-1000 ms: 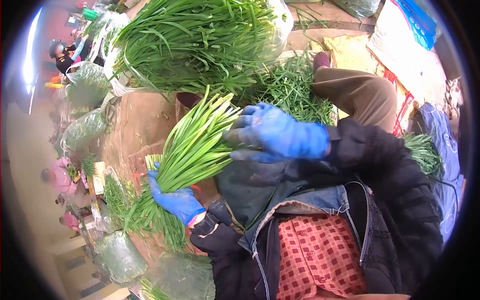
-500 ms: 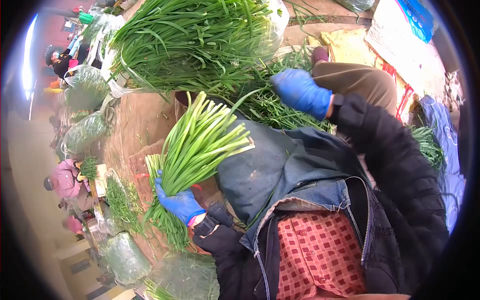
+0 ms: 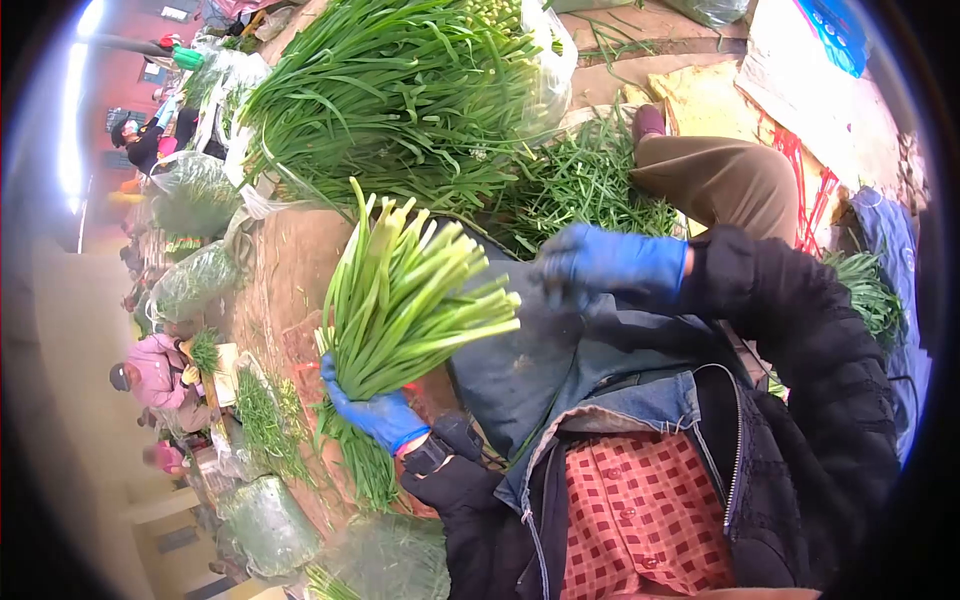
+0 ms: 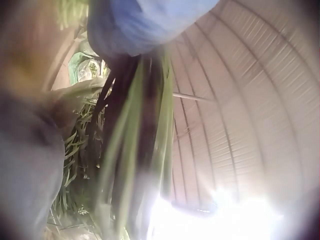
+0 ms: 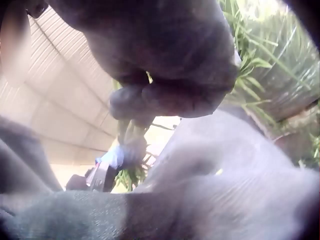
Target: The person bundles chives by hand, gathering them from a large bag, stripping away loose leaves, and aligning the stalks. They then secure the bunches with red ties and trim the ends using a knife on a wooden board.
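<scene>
A thick bunch of long green stalks (image 3: 400,300) fans out above my blue-gloved left hand (image 3: 375,405), whose fingers wrap round it; leaves hang below. In the left wrist view the glove (image 4: 145,25) covers the bunch's upper part, with blurred leaves (image 4: 130,130) running down. My gloved right hand (image 3: 610,265) is just right of the pale stalk ends, apart from them, fingers loosely bent and blurred. Dark in the right wrist view, this hand (image 5: 170,65) shows bent fingers and nothing plainly held; the left glove (image 5: 114,157) is beyond.
A large heap of green leaves (image 3: 380,110) in a plastic bag lies ahead, with loose greens (image 3: 590,185) beside my lap (image 3: 520,370). Filled plastic bags (image 3: 265,525) stand at the left, where a person in pink (image 3: 155,372) handles greens. A yellow sack (image 3: 715,100) lies upper right.
My right hand left the stalks for the loose greens at the upper right, then came back down and left towards the bunch. My left hand kept its grip and shifted slightly in view.
</scene>
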Motion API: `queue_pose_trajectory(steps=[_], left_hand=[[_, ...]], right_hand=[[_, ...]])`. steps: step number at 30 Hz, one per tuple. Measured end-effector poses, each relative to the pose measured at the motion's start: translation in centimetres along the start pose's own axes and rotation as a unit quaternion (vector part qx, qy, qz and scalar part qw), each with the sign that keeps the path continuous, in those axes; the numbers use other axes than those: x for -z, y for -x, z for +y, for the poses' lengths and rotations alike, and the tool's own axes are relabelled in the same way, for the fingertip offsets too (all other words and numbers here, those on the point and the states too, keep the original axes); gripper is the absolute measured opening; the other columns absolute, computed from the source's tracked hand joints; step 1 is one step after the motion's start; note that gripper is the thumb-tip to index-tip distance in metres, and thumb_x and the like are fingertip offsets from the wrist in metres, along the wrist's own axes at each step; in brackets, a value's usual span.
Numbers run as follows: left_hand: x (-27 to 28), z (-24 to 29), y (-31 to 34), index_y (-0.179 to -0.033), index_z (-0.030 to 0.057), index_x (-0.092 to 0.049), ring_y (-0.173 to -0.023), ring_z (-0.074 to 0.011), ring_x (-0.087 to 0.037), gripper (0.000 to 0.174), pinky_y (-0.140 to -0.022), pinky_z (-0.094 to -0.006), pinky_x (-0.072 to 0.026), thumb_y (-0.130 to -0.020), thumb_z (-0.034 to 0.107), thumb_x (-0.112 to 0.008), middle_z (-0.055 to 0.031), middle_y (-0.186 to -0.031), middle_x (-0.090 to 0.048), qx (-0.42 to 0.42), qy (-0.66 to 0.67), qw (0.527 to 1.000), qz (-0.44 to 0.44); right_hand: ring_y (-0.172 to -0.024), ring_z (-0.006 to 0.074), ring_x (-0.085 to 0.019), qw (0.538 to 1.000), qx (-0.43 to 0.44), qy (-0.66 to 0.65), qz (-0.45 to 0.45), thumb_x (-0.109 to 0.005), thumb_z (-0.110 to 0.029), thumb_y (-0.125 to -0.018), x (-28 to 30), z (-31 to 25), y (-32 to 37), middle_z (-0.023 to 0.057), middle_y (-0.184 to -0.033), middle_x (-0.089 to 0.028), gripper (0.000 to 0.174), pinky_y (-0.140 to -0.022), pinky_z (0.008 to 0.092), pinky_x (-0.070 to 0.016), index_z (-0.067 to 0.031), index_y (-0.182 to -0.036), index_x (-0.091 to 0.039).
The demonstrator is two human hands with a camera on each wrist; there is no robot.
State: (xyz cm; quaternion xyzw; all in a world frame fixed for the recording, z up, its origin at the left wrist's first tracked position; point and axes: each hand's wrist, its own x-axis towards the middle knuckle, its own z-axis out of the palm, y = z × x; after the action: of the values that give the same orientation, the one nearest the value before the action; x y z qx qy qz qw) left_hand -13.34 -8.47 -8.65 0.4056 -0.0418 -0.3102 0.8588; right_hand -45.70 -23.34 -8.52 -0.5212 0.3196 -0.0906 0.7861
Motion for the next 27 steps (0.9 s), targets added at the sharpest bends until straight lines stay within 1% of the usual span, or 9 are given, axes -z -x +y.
queue_pose_trajectory(steps=[2, 4, 5, 7, 8, 12, 14, 20, 27], left_hand=[[-1.8, 0.1, 1.4, -0.119, 0.0055, -0.059, -0.105, -0.0242, -0.06, 0.033, -0.094, -0.0431, -0.049, -0.094, 0.024, -0.046, -0.0114, -0.12, -0.061, -0.025, -0.09, 0.994, 0.056], [0.4, 0.3, 0.5, -0.118, 0.0063, -0.059, -0.105, -0.025, -0.06, 0.034, -0.095, -0.0437, -0.0481, -0.095, 0.025, -0.044, -0.0118, -0.12, -0.061, -0.033, -0.053, 0.997, 0.04], [1.1, 0.3, 0.0, -0.118, 0.0065, -0.059, -0.105, -0.0255, -0.06, 0.034, -0.095, -0.044, -0.048, -0.094, 0.025, -0.044, -0.0118, -0.119, -0.061, -0.058, -0.049, 0.997, 0.007], [2.2, 0.0, -0.9, -0.118, 0.0067, -0.06, -0.105, -0.0259, -0.06, 0.034, -0.095, -0.0442, -0.048, -0.094, 0.025, -0.044, -0.0119, -0.119, -0.061, -0.078, -0.047, 0.995, -0.031], [1.7, -0.2, -0.7, -0.118, 0.0063, -0.059, -0.105, -0.0263, -0.06, 0.034, -0.095, -0.0443, -0.0479, -0.094, 0.024, -0.043, -0.012, -0.119, -0.061, -0.068, -0.056, 0.996, -0.03], [-3.3, -1.6, 0.4, -0.118, 0.0049, -0.058, -0.107, -0.0273, -0.059, 0.033, -0.095, -0.0444, -0.0481, -0.094, 0.022, -0.043, -0.0124, -0.119, -0.061, -0.035, -0.064, 0.993, 0.096], [-2.9, -2.2, 0.2, -0.12, 0.004, -0.056, -0.108, -0.0268, -0.058, 0.034, -0.096, -0.0439, -0.0476, -0.094, 0.022, -0.044, -0.0123, -0.122, -0.058, -0.042, -0.076, 0.994, 0.073], [-2.4, -3.1, 1.8, -0.113, 0.0025, -0.06, -0.103, -0.0288, -0.06, 0.034, -0.094, -0.0465, -0.0484, -0.091, 0.026, -0.049, -0.015, -0.116, -0.062, -0.225, -0.272, 0.936, -0.002], [0.1, -1.8, -0.1, -0.129, 0.0011, -0.046, -0.115, -0.0266, -0.053, 0.041, -0.1, -0.0432, -0.0447, -0.098, 0.027, -0.04, -0.0171, -0.13, -0.05, -0.075, -0.127, 0.988, -0.037]], right_hand=[[-0.066, 0.0185, -0.063, 0.994, -0.01, 0.083, 0.066, -0.052, -0.041, -0.091, 3.8, 0.9, -0.2, 0.008, -0.073, -0.064, 0.041, -0.057, 0.0336, -0.0488, -0.002, -0.085, -0.063], [-0.069, 0.0177, -0.066, 0.863, -0.068, 0.5, 0.035, -0.049, -0.044, -0.094, 5.0, -0.7, 0.4, 0.012, -0.085, -0.069, 0.047, -0.061, 0.0349, -0.0515, 0.0006, -0.102, -0.062], [-0.069, 0.0177, -0.066, 0.863, -0.068, 0.5, 0.034, -0.049, -0.044, -0.094, 4.9, -0.4, 0.4, 0.012, -0.085, -0.069, 0.047, -0.061, 0.0349, -0.0515, 0.0006, -0.102, -0.062], [-0.075, 0.0372, -0.061, 0.887, 0.131, 0.438, 0.063, -0.048, -0.042, -0.095, 4.5, 0.5, 0.6, 0.021, -0.081, -0.062, 0.047, -0.072, 0.0408, -0.0482, 0.0034, -0.097, -0.061], [-0.091, 0.0325, -0.061, 0.934, 0.252, 0.252, 0.026, -0.045, -0.041, -0.096, 3.5, -0.4, 0.8, 0.0215, -0.097, -0.063, 0.048, -0.082, 0.0375, -0.0473, 0.0028, -0.111, -0.058], [-0.103, 0.0198, -0.057, 0.974, 0.208, 0.017, -0.089, -0.057, -0.03, -0.093, -2.8, -2.0, -0.3, 0.0101, -0.116, -0.061, 0.046, -0.096, 0.0303, -0.041, 0.0009, -0.127, -0.051], [-0.102, 0.0143, -0.056, 0.949, 0.297, -0.027, -0.098, -0.063, -0.024, -0.09, -3.9, -0.8, -1.5, 0.0063, -0.117, -0.062, 0.045, -0.093, 0.0283, -0.0418, -0.0008, -0.126, -0.052], [-0.087, 0.0047, -0.056, 0.943, 0.13, -0.267, -0.153, -0.065, -0.027, -0.088, -3.1, 0.9, -3.5, -0.0019, -0.099, -0.064, 0.04, -0.077, 0.0226, -0.045, -0.0049, -0.121, -0.058], [-0.078, 0.0094, -0.063, 0.976, 0.216, -0.027, 0.005, -0.061, -0.019, -0.09, -3.8, 1.0, -2.8, 0.0039, -0.088, -0.069, 0.024, -0.071, 0.0241, -0.0511, -0.0002, -0.104, -0.067]])
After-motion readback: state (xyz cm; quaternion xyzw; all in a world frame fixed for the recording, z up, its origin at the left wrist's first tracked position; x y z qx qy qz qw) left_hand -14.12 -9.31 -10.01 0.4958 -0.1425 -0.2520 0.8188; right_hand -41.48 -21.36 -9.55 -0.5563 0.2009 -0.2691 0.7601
